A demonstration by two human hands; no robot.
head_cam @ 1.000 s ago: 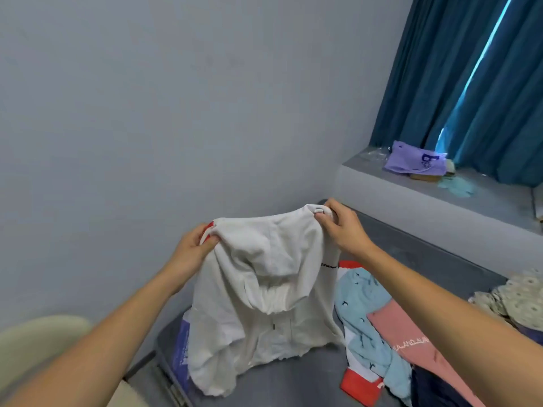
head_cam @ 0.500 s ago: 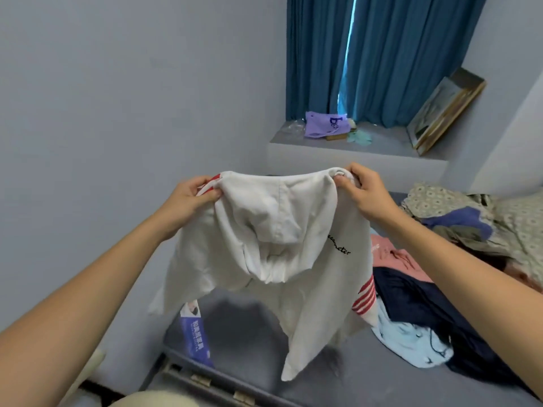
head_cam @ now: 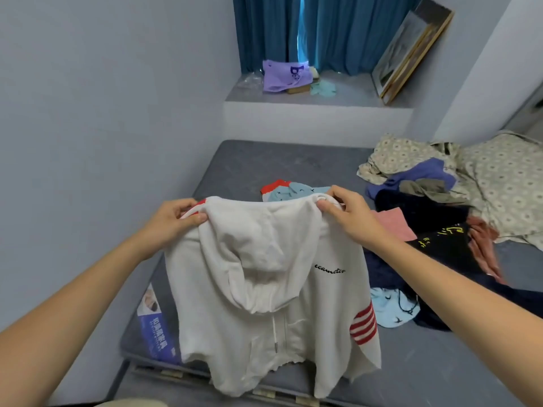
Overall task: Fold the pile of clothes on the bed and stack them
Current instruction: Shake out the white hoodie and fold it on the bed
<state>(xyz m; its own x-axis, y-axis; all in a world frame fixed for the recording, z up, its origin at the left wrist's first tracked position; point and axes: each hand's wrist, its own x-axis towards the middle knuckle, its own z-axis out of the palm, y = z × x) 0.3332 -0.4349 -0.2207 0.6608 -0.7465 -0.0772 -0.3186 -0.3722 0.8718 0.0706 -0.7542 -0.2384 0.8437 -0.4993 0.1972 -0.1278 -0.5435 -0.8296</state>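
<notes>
Fingers (head_cam: 194,217) of both hands pinch white hoodie (head_cam: 264,274) shoulders | hoodie now clear of bed (head_cam: 264,160)

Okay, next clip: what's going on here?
A person is holding up a white hoodie by its shoulders over the bed, left hand on one shoulder and right hand on the other. It hangs spread open, hood drooping forward, not folded yet. A loose pile of clothes lies unfolded on the bed to the right, and no folded stack is in view.
</notes>
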